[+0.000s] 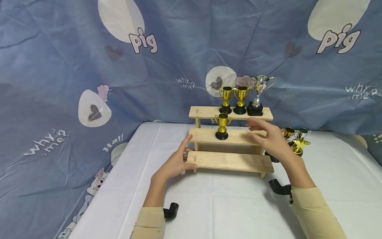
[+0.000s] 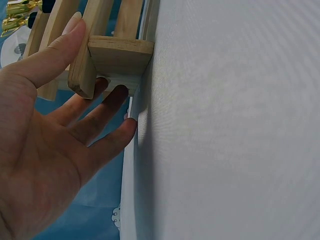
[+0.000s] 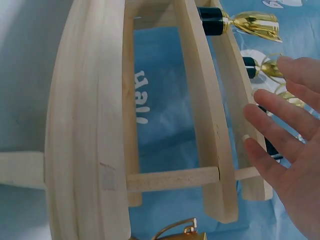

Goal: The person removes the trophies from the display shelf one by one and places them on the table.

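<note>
A three-tier wooden display stand [image 1: 229, 161] stands on the white table. My left hand [image 1: 173, 164] holds its left end, thumb on the lowest board's front edge and fingers reaching around the end of the boards [image 2: 82, 75]. My right hand [image 1: 273, 137] hovers at the right part of the middle tier, fingers spread and nothing in it; in the right wrist view the fingers [image 3: 272, 125] are apart from the boards. One small gold trophy cup [image 1: 222, 126] stands upright on the middle tier. On the top tier are two gold cups [image 1: 241, 99] and a larger silver trophy [image 1: 259, 96].
Right of the stand, partly behind my right arm, several more trophies are grouped on the table, among them a gold star trophy [image 1: 299, 146] and a silver cup [image 1: 301, 132]. A blue patterned cloth [image 1: 179, 49] hangs behind the white tablecloth [image 1: 221, 205].
</note>
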Demonstrator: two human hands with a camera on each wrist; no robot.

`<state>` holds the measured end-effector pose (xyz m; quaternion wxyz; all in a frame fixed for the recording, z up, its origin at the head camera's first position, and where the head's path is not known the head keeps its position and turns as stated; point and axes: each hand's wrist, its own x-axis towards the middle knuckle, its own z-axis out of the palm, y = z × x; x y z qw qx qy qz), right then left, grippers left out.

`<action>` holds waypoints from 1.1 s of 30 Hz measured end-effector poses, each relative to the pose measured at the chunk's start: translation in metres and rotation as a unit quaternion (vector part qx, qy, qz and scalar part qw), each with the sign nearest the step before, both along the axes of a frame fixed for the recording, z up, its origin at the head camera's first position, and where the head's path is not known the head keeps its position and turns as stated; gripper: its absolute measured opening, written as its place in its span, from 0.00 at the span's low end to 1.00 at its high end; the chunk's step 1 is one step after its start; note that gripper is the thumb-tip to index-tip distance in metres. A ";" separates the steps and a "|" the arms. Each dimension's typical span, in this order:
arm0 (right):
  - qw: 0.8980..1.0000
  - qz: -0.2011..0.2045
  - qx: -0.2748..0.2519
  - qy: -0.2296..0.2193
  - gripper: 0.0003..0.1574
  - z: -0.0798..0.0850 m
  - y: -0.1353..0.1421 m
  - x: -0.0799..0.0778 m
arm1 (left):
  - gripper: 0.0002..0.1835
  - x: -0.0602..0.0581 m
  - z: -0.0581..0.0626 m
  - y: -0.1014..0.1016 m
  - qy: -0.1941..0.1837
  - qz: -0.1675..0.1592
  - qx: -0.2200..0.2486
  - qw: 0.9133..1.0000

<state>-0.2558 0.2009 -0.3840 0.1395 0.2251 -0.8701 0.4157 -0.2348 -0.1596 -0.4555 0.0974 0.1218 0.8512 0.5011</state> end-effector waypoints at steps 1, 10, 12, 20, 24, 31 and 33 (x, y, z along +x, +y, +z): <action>1.000 0.002 0.000 0.003 0.32 0.000 -0.001 0.000 | 0.62 0.000 0.000 0.000 0.002 0.000 0.001 1.000; 1.000 0.023 -0.011 -0.009 0.32 -0.003 -0.014 -0.004 | 0.62 0.001 0.000 -0.001 0.003 -0.008 0.012 1.000; 0.999 0.024 -0.015 -0.018 0.32 -0.003 -0.015 -0.004 | 0.62 0.000 -0.001 -0.001 0.003 -0.010 0.012 1.000; 0.999 0.031 -0.031 -0.011 0.35 -0.001 -0.022 -0.001 | 0.61 0.000 0.001 0.000 -0.003 -0.012 0.012 1.000; 0.999 0.035 -0.034 -0.019 0.37 0.000 -0.024 0.000 | 0.61 0.001 0.004 0.002 -0.007 -0.010 0.009 1.000; 0.997 0.053 -0.039 -0.039 0.42 -0.002 -0.030 -0.003 | 0.62 0.000 0.002 0.001 -0.012 -0.007 0.021 1.000; 0.997 0.057 -0.031 -0.034 0.42 -0.003 -0.032 -0.004 | 0.62 0.000 0.002 0.000 -0.012 -0.007 0.021 1.000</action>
